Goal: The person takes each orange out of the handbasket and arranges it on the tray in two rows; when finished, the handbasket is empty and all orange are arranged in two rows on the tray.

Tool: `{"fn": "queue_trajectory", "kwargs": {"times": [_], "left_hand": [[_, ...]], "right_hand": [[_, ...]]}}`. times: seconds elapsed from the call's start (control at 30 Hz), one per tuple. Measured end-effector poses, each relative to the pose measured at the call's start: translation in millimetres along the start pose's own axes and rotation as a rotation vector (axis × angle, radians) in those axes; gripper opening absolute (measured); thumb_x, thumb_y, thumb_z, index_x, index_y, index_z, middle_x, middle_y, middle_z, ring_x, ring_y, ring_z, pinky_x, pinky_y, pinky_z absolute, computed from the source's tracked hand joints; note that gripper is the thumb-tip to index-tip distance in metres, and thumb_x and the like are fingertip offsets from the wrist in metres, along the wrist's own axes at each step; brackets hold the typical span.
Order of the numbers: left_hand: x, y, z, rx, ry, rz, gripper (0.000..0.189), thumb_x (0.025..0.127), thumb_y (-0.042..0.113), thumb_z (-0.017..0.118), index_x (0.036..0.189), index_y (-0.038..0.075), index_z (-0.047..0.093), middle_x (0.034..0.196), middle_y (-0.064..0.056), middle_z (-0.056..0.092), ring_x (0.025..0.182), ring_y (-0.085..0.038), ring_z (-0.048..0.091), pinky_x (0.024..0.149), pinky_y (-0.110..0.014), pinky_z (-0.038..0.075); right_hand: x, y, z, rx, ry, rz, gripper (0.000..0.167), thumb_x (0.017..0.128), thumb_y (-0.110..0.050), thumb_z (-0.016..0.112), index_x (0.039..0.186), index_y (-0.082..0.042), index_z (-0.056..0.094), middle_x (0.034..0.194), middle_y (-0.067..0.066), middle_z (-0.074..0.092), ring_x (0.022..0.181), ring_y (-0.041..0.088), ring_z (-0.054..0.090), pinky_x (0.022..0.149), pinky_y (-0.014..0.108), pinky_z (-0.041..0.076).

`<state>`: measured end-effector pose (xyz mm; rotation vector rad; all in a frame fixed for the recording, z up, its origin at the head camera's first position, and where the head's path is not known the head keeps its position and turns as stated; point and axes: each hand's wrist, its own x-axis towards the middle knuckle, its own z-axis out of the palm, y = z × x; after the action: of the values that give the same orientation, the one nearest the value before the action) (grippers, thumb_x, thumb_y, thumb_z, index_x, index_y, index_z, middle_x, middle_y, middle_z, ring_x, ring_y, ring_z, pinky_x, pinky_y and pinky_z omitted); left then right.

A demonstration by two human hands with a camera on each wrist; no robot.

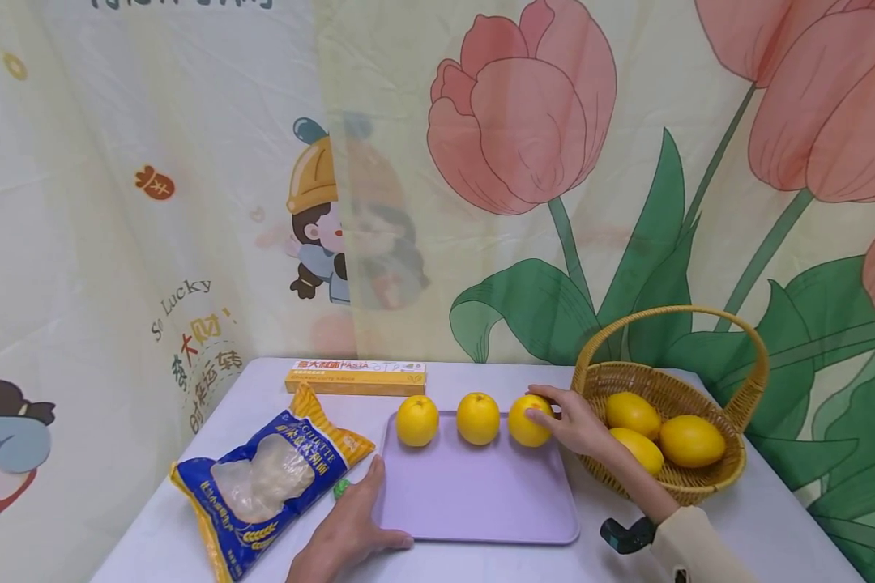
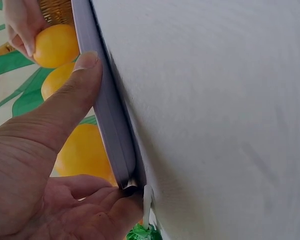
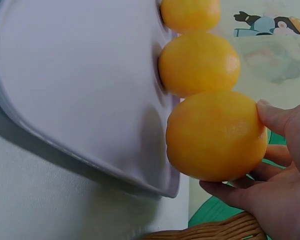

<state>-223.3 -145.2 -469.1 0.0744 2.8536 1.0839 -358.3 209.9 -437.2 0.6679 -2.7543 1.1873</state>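
Note:
My right hand point(image 1: 570, 417) holds a yellow-orange round orange point(image 3: 215, 137) over the back right corner of the light purple tray point(image 1: 481, 502). The thumb and fingers are spread around the fruit's side. In a row along the tray's back edge sit two more oranges, a middle one point(image 1: 478, 419) and a left one point(image 1: 417, 421). My left hand point(image 1: 350, 518) grips the tray's front left corner, its thumb along the front rim and its fingers at the left side. The left wrist view shows those fingertips partly hidden at the tray's corner.
A wicker basket point(image 1: 596, 380) with three yellow oval fruits point(image 1: 693, 441) stands right of the tray. On the left lie a blue and yellow pasta bag point(image 1: 277, 470) and a small green item point(image 1: 341, 488). Behind them is a pasta box point(image 1: 356, 379). A printed curtain point(image 1: 379, 65) hangs behind the table.

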Motion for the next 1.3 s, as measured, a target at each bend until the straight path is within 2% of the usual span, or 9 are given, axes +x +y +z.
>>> {"fn": "queue_trajectory", "kwargs": {"times": [0.47,0.7,1.07,1.23,1.3], "left_hand": [[1.7,3.1,0.2,0.002,0.004,0.000,0.134,0.062,0.026,0.106,0.162,-0.015,0.027,0.165,-0.038,0.033,0.151,-0.057,0.037,0.125,-0.068,0.031],[-0.3,3.1,-1.1,-0.002,0.005,0.000,0.134,0.062,0.026,0.105,0.162,-0.015,0.027,0.165,-0.038,0.033,0.151,-0.057,0.037,0.126,-0.068,0.031],[0.3,1.7,-0.5,0.005,0.000,-0.007,0.134,0.062,0.027,0.105,0.162,-0.015,0.028,0.165,-0.038,0.034,0.151,-0.057,0.037,0.126,-0.067,0.032],[1.1,1.2,0.9,0.016,-0.002,-0.026,0.134,0.062,0.028,0.105,0.163,-0.014,0.028,0.165,-0.037,0.034,0.151,-0.056,0.038,0.126,-0.067,0.032],[0.7,1.4,1.2,0.023,-0.003,-0.042,0.134,0.062,0.028,0.106,0.163,-0.013,0.029,0.165,-0.036,0.036,0.151,-0.055,0.039,0.125,-0.067,0.034]], "right_hand": [[6.0,4,-1,-0.027,-0.055,0.029,0.050,0.109,-0.015,0.066,0.147,0.015,0.054,0.143,0.032,0.064,0.135,0.049,0.059,0.117,0.065,0.047],[6.1,2,-1,0.002,-0.100,0.066,0.059,0.106,-0.019,0.071,0.149,0.016,0.051,0.146,0.032,0.062,0.137,0.049,0.058,0.118,0.064,0.047],[3.5,-2,0,0.005,-0.105,0.099,0.067,0.100,-0.021,0.079,0.150,0.015,0.052,0.149,0.032,0.059,0.138,0.049,0.056,0.121,0.065,0.043],[0.9,-3,-3,0.032,-0.109,0.092,0.065,0.102,-0.022,0.077,0.149,0.015,0.052,0.152,0.033,0.056,0.141,0.051,0.053,0.120,0.064,0.044],[-1.9,-6,-10,0.076,-0.124,0.082,0.065,0.104,-0.024,0.075,0.150,0.015,0.051,0.155,0.034,0.053,0.144,0.052,0.050,0.120,0.064,0.043]]}}
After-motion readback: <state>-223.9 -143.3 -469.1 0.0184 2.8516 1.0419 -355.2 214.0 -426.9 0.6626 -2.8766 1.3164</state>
